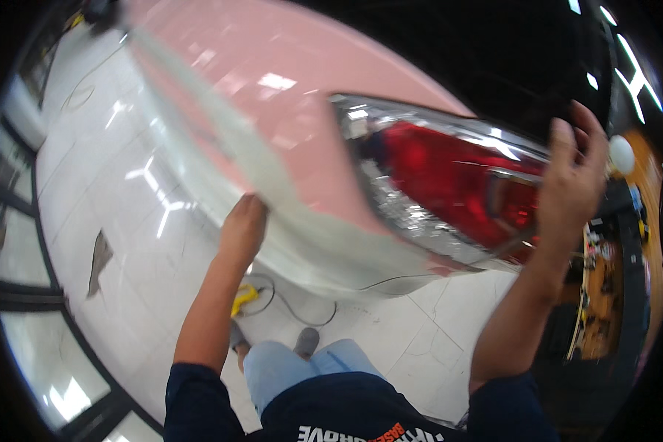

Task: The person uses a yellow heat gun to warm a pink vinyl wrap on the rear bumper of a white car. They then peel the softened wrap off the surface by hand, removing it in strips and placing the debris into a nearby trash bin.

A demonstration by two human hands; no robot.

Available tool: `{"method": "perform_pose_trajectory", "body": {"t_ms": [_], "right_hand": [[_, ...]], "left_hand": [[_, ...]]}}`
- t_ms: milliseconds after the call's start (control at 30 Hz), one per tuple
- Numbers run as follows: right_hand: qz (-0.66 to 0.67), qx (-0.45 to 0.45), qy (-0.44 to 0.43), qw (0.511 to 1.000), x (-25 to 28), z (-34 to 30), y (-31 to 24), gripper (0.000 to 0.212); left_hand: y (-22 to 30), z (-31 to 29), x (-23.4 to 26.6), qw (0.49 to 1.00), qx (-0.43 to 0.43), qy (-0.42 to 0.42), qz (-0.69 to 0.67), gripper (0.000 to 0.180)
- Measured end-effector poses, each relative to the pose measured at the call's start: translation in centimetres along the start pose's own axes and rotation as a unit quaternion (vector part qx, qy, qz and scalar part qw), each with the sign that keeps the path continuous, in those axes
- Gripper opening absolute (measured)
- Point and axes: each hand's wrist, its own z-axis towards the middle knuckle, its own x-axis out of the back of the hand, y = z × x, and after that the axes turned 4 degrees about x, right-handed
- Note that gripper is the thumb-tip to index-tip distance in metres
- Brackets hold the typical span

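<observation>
A pink glossy car body panel (302, 147) with a pale greenish-white band (236, 140) along its lower edge fills the middle. My left hand (243, 225) is at that lower edge, fingers curled closed against the pale band; whatever they pinch, if anything, is hidden. Set into the panel on the right is a red and clear tail light (449, 184). Beside the light's outer end, my right hand (573, 173) is raised with its fingers partly bent and apart, and nothing shows in it. Motion blurs the panel and both hands a little.
A yellow tool (244, 298) with a dark cord lies on the glossy white tiled floor (427, 324) near my feet. Farther left is a grey scrap (99, 263). Dark-framed glass (40, 353) lines the left, and a cluttered wooden shelf (600, 317) stands right.
</observation>
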Motion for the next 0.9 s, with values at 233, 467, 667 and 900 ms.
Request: {"method": "perform_pose_trajectory", "body": {"t_ms": [233,467,667,900], "right_hand": [[0.016,0.010,0.003,1.000,-0.8,1.2,1.3,0.036],[0.017,-0.002,-0.009,1.000,-0.7,0.8,1.4,0.033],[-0.014,0.054,0.029,0.998,0.4,2.2,-0.4,0.023],[0.014,0.050,0.043,0.998,-2.1,0.6,-1.7,0.028]], "left_hand": [[-0.6,-0.3,0.9,0.988,0.068,0.076,-0.112,0.016],[-0.9,0.2,1.3,0.998,-0.027,0.040,-0.034,0.020],[-1.7,2.0,0.1,0.990,-0.136,-0.022,0.000,0.013],[-3.8,0.4,1.5,0.997,-0.069,-0.031,0.019,0.029]]}}
